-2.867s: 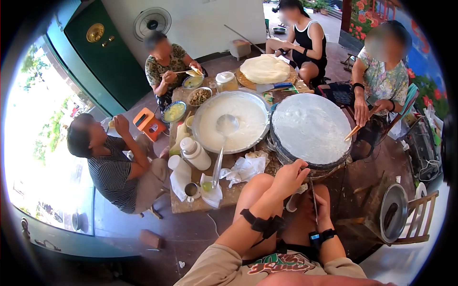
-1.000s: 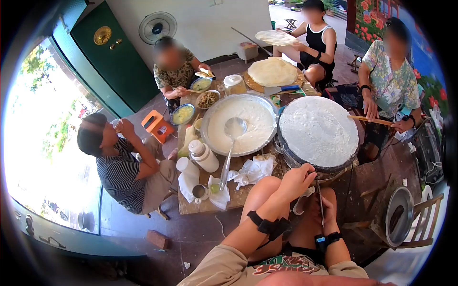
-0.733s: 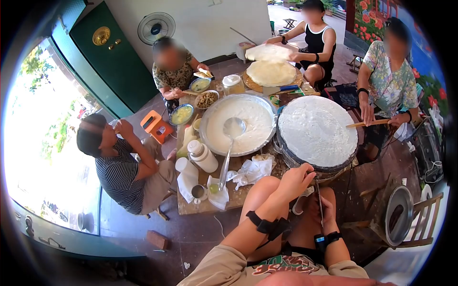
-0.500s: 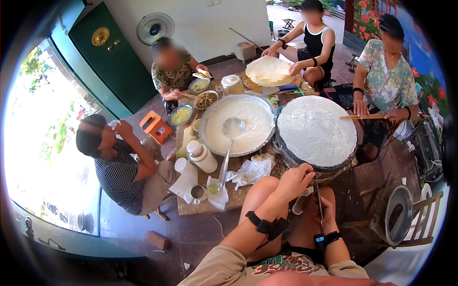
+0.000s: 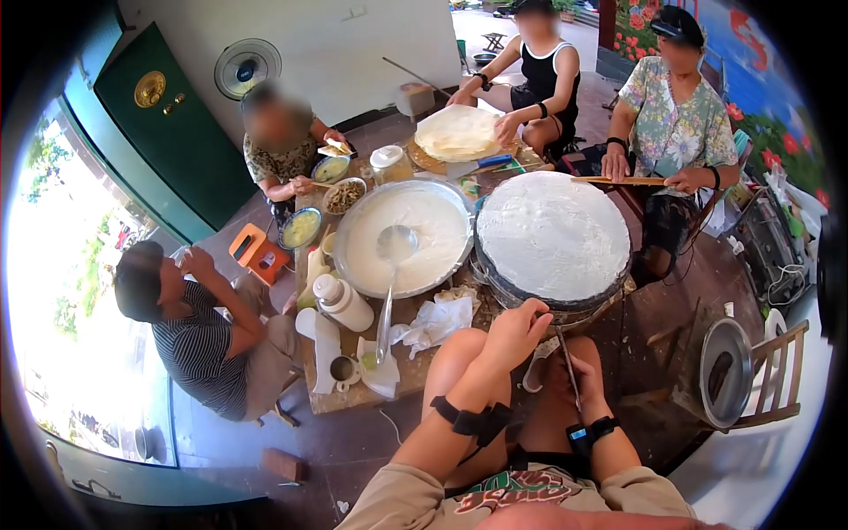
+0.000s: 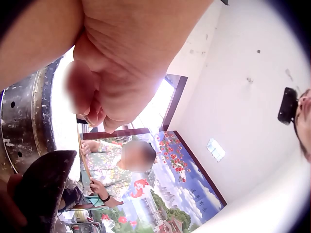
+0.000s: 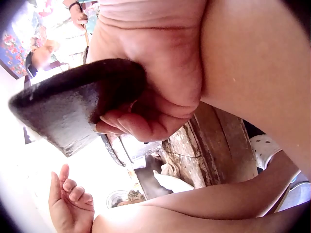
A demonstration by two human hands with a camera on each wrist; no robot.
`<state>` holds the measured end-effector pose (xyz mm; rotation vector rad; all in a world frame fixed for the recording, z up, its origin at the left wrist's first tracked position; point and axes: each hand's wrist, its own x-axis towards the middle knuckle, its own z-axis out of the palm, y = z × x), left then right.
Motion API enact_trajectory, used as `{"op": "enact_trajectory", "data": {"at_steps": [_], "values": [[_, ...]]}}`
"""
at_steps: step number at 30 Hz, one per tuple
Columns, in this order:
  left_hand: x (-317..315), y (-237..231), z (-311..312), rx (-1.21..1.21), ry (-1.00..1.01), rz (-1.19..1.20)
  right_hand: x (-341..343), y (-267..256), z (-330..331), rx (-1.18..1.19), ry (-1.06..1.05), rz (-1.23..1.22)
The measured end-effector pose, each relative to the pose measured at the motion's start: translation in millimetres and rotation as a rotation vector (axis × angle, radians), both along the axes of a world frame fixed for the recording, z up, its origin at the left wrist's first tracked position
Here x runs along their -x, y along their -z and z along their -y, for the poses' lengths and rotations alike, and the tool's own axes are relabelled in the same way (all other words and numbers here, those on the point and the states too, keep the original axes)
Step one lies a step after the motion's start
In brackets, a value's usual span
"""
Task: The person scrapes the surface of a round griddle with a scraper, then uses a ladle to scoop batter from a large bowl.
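My left hand [image 5: 519,334] hovers at the near rim of a round griddle [image 5: 552,234] spread with white batter. Its fingers are loosely curled, with nothing between them; the right wrist view shows this left hand [image 7: 73,201] with the index finger raised. Low over my thigh, my right hand [image 5: 583,380] grips a flat scraper-like plate [image 7: 68,119] with a thick dark edge. In the head view that plate appears edge-on as a thin strip. Across the griddle, a person [image 5: 676,124] holds a wooden stick [image 5: 623,181] in both hands, its tip at the griddle's far edge.
Left of the griddle stands a wide basin of batter [image 5: 353,234] with a ladle [image 5: 386,322]. A stack of thin flatbreads [image 5: 458,132] lies behind, a person's hands at its edges. A white bottle [image 5: 344,305] and crumpled paper [image 5: 437,320] sit nearby. A metal basin [image 5: 729,402] is at right.
The person at the back has lowered a flatbread onto the stack. The wooden stick has moved to the griddle's far edge. The head view has turned right; my hands stay near the griddle's near rim.
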<state>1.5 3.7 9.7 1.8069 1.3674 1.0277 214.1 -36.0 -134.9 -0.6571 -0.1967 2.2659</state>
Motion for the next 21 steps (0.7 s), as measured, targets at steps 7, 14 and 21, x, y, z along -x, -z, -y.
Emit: {"op": "enact_trajectory", "data": {"at_steps": [7, 14, 21], "values": [[-0.2, 4.1, -2.1, -0.017, 0.017, -0.019, 1.3, -7.1, -0.9, -0.042, -0.02, -0.05], [7.2, 7.4, 2.2, -0.038, 0.043, 0.049, -6.5, 5.4, 4.9, -0.103, -0.009, 0.086], [191.9, -155.4, 89.5, -0.421, -0.624, -0.097, 12.5, -23.1, 7.4, -0.142, 0.06, -0.034]]}}
